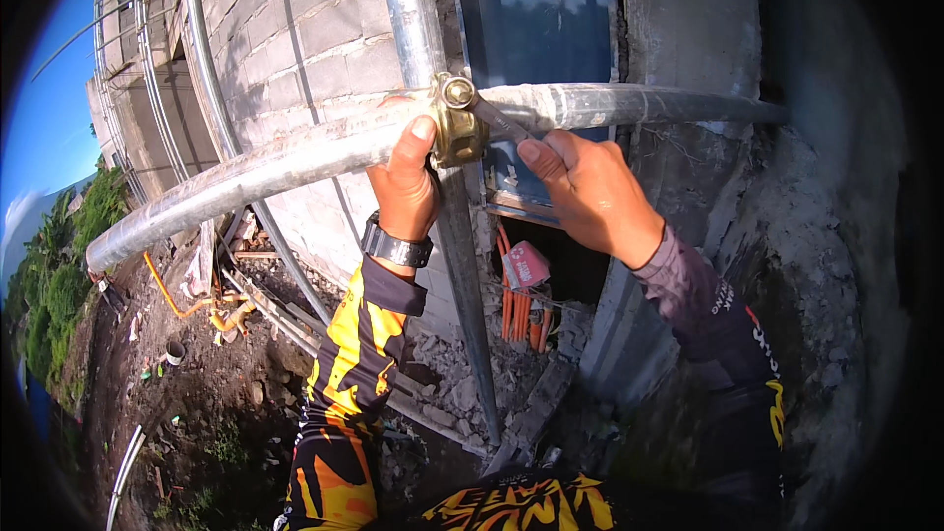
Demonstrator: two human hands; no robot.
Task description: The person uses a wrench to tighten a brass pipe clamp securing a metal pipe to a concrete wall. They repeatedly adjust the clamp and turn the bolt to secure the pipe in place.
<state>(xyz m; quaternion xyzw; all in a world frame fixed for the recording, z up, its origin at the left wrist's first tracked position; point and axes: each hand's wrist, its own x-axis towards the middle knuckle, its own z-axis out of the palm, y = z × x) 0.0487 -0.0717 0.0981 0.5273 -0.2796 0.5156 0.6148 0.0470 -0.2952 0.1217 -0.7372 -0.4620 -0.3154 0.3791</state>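
Observation:
A brass-coloured scaffold clamp joins a horizontal steel pipe to an upright steel pipe. My left hand is closed round the horizontal pipe just left of the clamp, its thumb in front; the other fingers are mostly hidden behind the pipe. In my right hand is a metal wrench, held near its outer end. The wrench's head sits at the clamp's bolt and nut, on the upper front side.
Behind the pipes stands a grey block wall with a dark blue panel. Far below lie rubble, orange pipes and a small bucket. More scaffold poles rise at the left. A concrete column stands right.

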